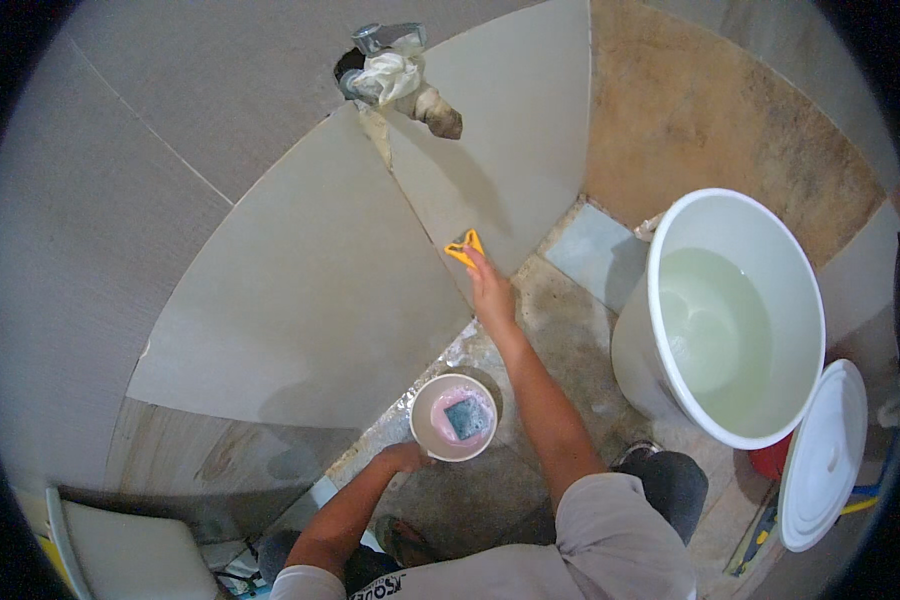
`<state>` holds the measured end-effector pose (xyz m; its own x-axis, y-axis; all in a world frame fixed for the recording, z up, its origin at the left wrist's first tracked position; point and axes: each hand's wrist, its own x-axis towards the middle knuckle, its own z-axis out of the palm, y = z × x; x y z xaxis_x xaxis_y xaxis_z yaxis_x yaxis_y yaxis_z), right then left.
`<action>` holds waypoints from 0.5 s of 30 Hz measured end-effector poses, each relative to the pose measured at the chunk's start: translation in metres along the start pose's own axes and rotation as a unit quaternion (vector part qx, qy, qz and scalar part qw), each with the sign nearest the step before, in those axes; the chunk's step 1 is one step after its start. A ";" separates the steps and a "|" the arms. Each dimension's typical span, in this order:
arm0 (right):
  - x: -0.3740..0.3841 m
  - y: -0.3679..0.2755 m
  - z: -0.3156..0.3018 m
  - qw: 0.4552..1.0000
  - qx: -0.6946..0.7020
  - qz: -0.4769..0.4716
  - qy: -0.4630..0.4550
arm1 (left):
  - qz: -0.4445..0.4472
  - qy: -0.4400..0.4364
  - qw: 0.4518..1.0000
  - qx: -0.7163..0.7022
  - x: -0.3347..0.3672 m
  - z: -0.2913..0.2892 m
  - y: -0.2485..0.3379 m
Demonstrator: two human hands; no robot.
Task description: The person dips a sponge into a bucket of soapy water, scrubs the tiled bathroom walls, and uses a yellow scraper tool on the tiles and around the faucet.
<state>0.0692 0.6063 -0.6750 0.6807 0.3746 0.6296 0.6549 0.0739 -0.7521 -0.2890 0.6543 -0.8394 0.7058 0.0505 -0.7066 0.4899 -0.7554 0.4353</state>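
My right hand (491, 290) reaches out to the tiled wall (300, 280), closed on a yellow scraper-like tool (465, 249) with a triangular head. The tool is at the wall near a dark tile joint; whether it touches the tile I cannot tell. Lower down, my left hand (405, 457) grips the side of a cream dipper (419, 440), apparently by its handle. Inside the dipper is pink, foamy liquid with a square grey-blue sponge (464, 418) in it.
A large white tub (635, 345) of water stands to the right, with a white lid (825, 460) leaning nearby. A wrapped faucet (395, 80) juts from the wall above. At lower left is a pale plastic container (135, 550). The floor (560, 310) is stained.
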 end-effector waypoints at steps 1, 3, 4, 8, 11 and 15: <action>0.014 -0.018 0.014 1.000 0.014 -0.004 -0.008 | 0.001 -0.015 1.000 0.009 -0.003 0.010 -0.015; 0.049 -0.032 -0.002 0.999 0.009 0.045 0.022 | -0.006 -0.064 0.998 0.022 0.006 -0.038 0.056; 0.051 -0.038 -0.015 0.998 0.002 0.053 0.024 | -0.043 -0.097 0.993 0.043 -0.006 -0.059 0.088; 0.031 -0.023 -0.020 0.996 -0.001 0.079 -0.041 | -0.155 -0.084 0.984 0.031 -0.024 -0.071 0.105; 0.019 -0.017 -0.005 0.990 -0.047 0.112 -0.072 | -0.196 -0.111 0.974 0.025 -0.024 -0.065 0.095; 0.065 -0.071 -0.002 0.998 0.033 0.018 0.043 | -0.121 -0.094 0.987 0.040 -0.014 -0.043 0.079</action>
<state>0.0681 0.6236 -0.5804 0.7310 0.2982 0.6137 0.6082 0.1230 -0.7842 -0.2380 0.6224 -0.7712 0.4620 0.1205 -0.8787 0.5860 -0.7851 0.2004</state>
